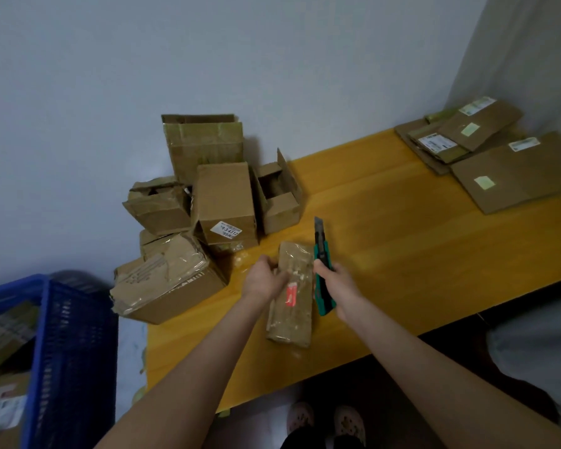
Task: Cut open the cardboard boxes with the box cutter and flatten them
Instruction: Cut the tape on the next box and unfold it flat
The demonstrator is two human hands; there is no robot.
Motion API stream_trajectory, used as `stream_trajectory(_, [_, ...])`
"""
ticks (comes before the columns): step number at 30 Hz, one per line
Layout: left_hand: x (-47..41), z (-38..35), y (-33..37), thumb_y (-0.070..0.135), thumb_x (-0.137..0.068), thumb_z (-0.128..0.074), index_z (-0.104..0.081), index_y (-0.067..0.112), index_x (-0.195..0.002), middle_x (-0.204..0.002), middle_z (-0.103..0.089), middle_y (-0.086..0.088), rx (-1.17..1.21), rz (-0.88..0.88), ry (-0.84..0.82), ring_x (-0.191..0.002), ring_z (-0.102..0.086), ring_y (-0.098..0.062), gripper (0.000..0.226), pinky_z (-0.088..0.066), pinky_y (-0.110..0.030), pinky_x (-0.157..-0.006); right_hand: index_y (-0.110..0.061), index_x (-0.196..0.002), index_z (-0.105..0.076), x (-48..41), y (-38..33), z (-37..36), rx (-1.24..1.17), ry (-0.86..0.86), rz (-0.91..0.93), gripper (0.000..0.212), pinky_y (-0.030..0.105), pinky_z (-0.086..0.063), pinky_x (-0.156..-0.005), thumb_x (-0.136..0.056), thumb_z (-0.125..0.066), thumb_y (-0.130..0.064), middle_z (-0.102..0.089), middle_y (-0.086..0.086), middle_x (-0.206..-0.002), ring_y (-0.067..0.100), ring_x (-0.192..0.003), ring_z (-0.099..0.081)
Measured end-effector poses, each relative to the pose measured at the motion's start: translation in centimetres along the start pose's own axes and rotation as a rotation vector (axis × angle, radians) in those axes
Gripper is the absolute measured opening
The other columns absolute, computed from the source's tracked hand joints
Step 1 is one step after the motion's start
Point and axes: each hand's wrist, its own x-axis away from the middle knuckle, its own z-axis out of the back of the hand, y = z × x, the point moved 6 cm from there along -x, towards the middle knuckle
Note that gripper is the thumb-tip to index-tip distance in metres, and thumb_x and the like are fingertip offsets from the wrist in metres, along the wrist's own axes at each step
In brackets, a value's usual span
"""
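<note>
A small taped cardboard box (292, 319) with a red sticker lies lengthwise on the yellow table (418, 254), in front of me. My left hand (264, 277) grips its far left edge. My right hand (334, 281) is closed around a green box cutter (322, 264) just right of the box, with the blade out and pointing away from me. A pile of several unflattened boxes (208, 215) stands at the table's left end against the wall. Flattened cardboard (499, 157) lies stacked at the far right.
A blue plastic crate (65, 345) holding cardboard and papers stands on the left, beside the table. A pale wall runs behind the table. The table's front edge is near my body, and my feet show on the dark floor below it.
</note>
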Motion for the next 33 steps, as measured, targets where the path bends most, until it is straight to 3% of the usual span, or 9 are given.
stream_trajectory(3, [0.5,1.7,0.3,0.045,-0.084,-0.069,-0.048,0.021,-0.121,-0.104,-0.065,0.002,0.047,-0.068,0.112,-0.090,-0.068,-0.024,0.049,-0.058,-0.042,-0.079,-0.017,-0.116,-0.050,0.2,-1.6,-0.7,0.060,-0.044,0.107,0.026,0.028,-0.045,-0.069,-0.098,-0.051,-0.036,-0.059,0.001,-0.102,0.012,-0.085,-0.056])
stream_trajectory(6, [0.5,3.0,0.9,0.044,-0.085,-0.068,-0.031,0.028,-0.146,-0.097,-0.061,0.004,0.096,-0.145,0.162,-0.087,-0.068,-0.024,0.073,-0.059,-0.043,-0.075,-0.015,-0.121,-0.049,0.2,-3.6,-1.5,0.122,-0.069,0.216,0.028,0.030,-0.047,-0.078,-0.099,-0.050,-0.032,-0.059,0.002,-0.106,0.017,-0.094,-0.058])
stream_trajectory(8, [0.3,3.8,1.2,0.040,-0.087,-0.068,-0.041,0.028,-0.141,-0.098,-0.066,-0.002,0.126,-0.174,0.180,-0.082,-0.069,-0.022,0.061,-0.060,-0.043,-0.072,-0.014,-0.126,-0.048,-0.1,-4.6,-1.8,0.148,-0.075,0.240,0.034,0.034,-0.047,-0.084,-0.098,-0.050,-0.032,-0.059,0.005,-0.113,0.021,-0.101,-0.058])
stream_trajectory(12, [0.1,4.5,1.6,0.036,-0.084,-0.072,-0.057,0.022,-0.122,-0.114,-0.063,-0.007,0.106,-0.186,0.234,-0.090,-0.067,-0.022,0.044,-0.059,-0.043,-0.076,-0.014,-0.127,-0.048,-0.5,-5.0,-2.0,0.133,-0.097,0.167,0.036,0.031,-0.048,-0.076,-0.098,-0.051,-0.035,-0.060,0.004,-0.110,0.017,-0.092,-0.058])
stream_trajectory(15, [0.1,4.5,1.9,0.038,-0.084,-0.070,-0.053,0.024,-0.124,-0.124,-0.052,-0.005,0.018,-0.154,0.226,-0.100,-0.061,-0.023,0.045,-0.058,-0.043,-0.080,-0.014,-0.127,-0.050,-0.8,-4.6,-2.0,0.058,-0.104,0.109,0.035,0.035,-0.046,-0.083,-0.098,-0.050,-0.034,-0.060,0.002,-0.108,0.019,-0.095,-0.057])
stream_trajectory(19, [0.4,2.9,1.9,0.029,-0.087,-0.068,-0.044,0.024,-0.128,-0.105,-0.055,0.005,0.082,-0.148,0.054,-0.080,-0.063,-0.014,0.047,-0.060,-0.037,-0.068,-0.014,-0.121,-0.051,-0.8,-3.8,-1.5,-0.064,-0.084,0.046,0.026,0.039,-0.045,-0.090,-0.099,-0.051,-0.028,-0.059,0.004,-0.114,0.022,-0.103,-0.055])
stream_trajectory(25, [1.0,3.8,2.6,0.025,-0.086,-0.071,-0.048,0.022,-0.129,-0.113,-0.063,0.004,0.109,-0.240,0.234,-0.092,-0.062,-0.013,0.048,-0.052,-0.022,-0.070,-0.012,-0.125,-0.052,-0.8,-4.4,-1.8,-0.124,-0.095,0.120,0.031,0.038,-0.047,-0.090,-0.098,-0.051,-0.027,-0.061,0.003,-0.114,0.021,-0.104,-0.058])
stream_trajectory(29, [0.6,4.6,2.8,0.025,-0.083,-0.073,-0.050,0.021,-0.123,-0.110,-0.066,-0.003,0.016,-0.234,0.261,-0.095,-0.066,-0.022,0.045,-0.057,-0.037,-0.079,-0.013,-0.124,-0.052,-0.5,-4.4,-2.1,-0.147,-0.123,0.112,0.029,0.032,-0.047,-0.080,-0.099,-0.050,-0.026,-0.062,0.000,-0.110,0.016,-0.097,-0.058])
stream_trajectory(33, [0.1,4.8,3.1,0.028,-0.084,-0.071,-0.049,0.024,-0.119,-0.105,-0.066,-0.001,-0.082,-0.226,0.272,-0.089,-0.065,-0.019,0.042,-0.054,-0.032,-0.070,-0.017,-0.117,-0.052,-0.5,-4.4,-2.3,-0.138,-0.112,0.101,0.019,0.031,-0.045,-0.078,-0.099,-0.050,-0.025,-0.061,0.000,-0.111,0.013,-0.092,-0.057])
